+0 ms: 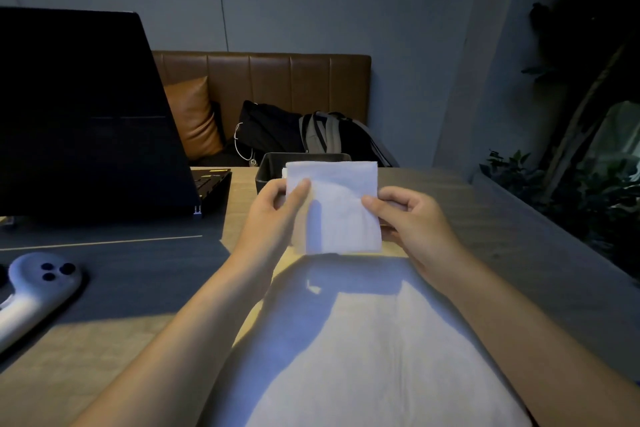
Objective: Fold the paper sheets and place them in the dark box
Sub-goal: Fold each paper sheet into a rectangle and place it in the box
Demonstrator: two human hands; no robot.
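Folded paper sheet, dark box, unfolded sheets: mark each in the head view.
folded paper sheet (341, 208), head view, centre of its face.
dark box (268, 166), head view, left wall.
unfolded sheets (374, 350), head view, middle of top sheet.

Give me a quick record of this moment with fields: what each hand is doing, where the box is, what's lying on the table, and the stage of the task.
left hand: left hand pinches the left edge of the folded paper sheet
right hand: right hand pinches its right edge
sheet: held up above the table, not yet in the box
box: dark box beyond the hands, partly hidden by the sheet
near the person: unfolded white sheet spread flat
left side: laptop, white controller
stage: fold made, placing pending
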